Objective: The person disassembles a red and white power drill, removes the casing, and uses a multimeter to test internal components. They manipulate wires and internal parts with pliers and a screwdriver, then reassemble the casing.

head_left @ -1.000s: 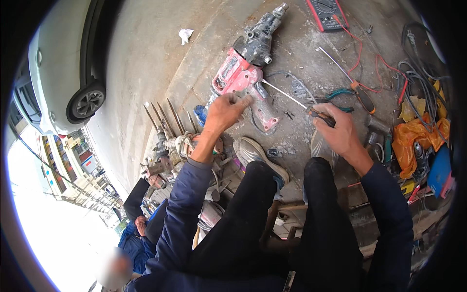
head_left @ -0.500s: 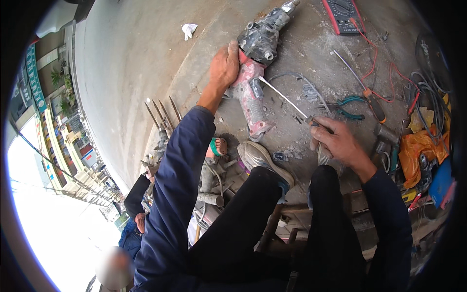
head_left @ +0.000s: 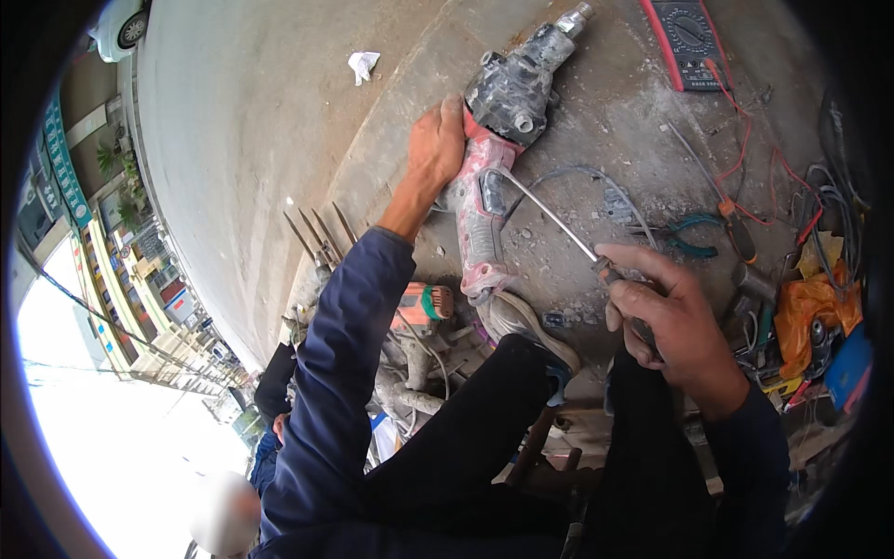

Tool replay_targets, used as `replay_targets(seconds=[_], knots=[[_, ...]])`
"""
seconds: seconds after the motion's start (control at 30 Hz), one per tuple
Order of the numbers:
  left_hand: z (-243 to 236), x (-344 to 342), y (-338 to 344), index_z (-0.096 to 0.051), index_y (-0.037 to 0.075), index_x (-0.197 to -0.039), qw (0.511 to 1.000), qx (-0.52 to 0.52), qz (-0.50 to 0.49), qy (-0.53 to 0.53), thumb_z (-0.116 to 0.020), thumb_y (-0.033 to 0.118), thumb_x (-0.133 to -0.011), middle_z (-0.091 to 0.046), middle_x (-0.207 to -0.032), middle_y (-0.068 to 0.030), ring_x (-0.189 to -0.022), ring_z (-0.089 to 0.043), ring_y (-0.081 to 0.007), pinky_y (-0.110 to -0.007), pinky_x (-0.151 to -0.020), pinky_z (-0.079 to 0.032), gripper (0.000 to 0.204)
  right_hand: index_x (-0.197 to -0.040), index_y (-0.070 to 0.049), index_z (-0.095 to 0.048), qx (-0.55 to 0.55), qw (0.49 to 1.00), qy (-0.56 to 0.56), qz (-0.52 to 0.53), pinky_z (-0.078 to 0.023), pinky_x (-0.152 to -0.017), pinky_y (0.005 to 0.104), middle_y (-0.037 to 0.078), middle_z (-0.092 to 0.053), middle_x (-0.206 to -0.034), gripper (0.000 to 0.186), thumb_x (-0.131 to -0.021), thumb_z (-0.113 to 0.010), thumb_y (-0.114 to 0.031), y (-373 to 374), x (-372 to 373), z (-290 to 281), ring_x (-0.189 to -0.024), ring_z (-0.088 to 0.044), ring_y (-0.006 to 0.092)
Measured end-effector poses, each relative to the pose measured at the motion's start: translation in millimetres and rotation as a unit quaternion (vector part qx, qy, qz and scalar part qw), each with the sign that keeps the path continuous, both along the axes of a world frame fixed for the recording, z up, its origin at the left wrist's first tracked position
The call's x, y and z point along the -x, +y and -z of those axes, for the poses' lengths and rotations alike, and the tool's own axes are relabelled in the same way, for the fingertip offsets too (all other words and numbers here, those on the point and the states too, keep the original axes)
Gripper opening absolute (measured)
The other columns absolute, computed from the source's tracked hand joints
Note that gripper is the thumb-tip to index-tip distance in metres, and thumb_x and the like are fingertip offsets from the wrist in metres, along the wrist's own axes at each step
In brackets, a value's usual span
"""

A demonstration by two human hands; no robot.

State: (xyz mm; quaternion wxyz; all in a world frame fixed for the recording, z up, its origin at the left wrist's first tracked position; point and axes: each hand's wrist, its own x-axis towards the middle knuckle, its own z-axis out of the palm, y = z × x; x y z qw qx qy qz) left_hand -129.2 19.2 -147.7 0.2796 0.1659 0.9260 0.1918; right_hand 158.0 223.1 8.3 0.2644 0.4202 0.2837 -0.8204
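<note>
A dusty hammer drill [head_left: 484,200] lies on the concrete, its red body and handle pointing towards me and its dark grey gear housing and metal chuck facing away. My left hand [head_left: 438,142] grips the red body from the left, just behind the housing; part of its fingers is hidden. In my right hand [head_left: 666,312], fingers wrap round the handle of a long-shafted screwdriver [head_left: 554,212]. The shaft slants up to the left, and its tip reaches the drill's handle beside the trigger area; whether it touches is hard to tell.
At right lie another screwdriver [head_left: 698,166], teal-handled pliers [head_left: 694,238], a red-rimmed multimeter [head_left: 687,42] with red leads, and an orange bag [head_left: 803,312]. Left of my knee are an orange power tool [head_left: 424,304] and several chisel bits [head_left: 319,233]. Another person [head_left: 270,410] sits at left.
My right hand appears larger and lower in the view, its fingers wrapped farther round the screwdriver. The tip stays by the drill's handle. The whole view has shifted slightly; my left hand keeps its hold.
</note>
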Motion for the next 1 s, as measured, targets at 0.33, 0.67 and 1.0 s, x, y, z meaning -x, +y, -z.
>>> replay_targets(seconds=[0.33,0.67,1.0], knots=[[0,6,-2,-0.067,-0.009,-0.106,0.999,0.004,0.012,-0.03,-0.036,0.044,-0.106,-0.066,-0.111,-0.039,-0.109,-0.061,-0.0551,-0.055,-0.098,-0.045,0.061,-0.141,0.0,-0.061,-0.027,0.999,-0.031,-0.006,-0.044,-0.056,0.0235,0.007,-0.067,-0.085,0.04,-0.101,-0.06,-0.007,-7,19,-8,-0.064,-0.056,0.0066],[-4,-3,-1,-0.064,-0.006,-0.107,0.998,-0.051,0.012,-0.026,-0.036,0.043,-0.107,-0.065,-0.114,-0.0375,-0.112,-0.06,-0.053,-0.054,-0.098,-0.045,0.057,-0.139,-0.002,-0.063,-0.436,0.877,0.173,-0.105,-0.049,-0.069,0.0267,0.006,-0.068,-0.084,0.037,-0.102,-0.061,-0.008,-52,10,28,-0.074,-0.063,0.0107],[-7,-5,-3,-0.066,-0.005,-0.11,0.996,-0.087,-0.005,-0.016,-0.038,0.043,-0.107,-0.065,-0.118,-0.035,-0.114,-0.06,-0.0522,-0.053,-0.1,-0.045,0.056,-0.148,-0.008,-0.057,-0.036,0.999,-0.007,0.014,-0.041,-0.051,0.0224,0.005,-0.063,-0.085,0.042,-0.106,-0.057,-0.011,-29,10,28,-0.067,-0.054,0.0059]])
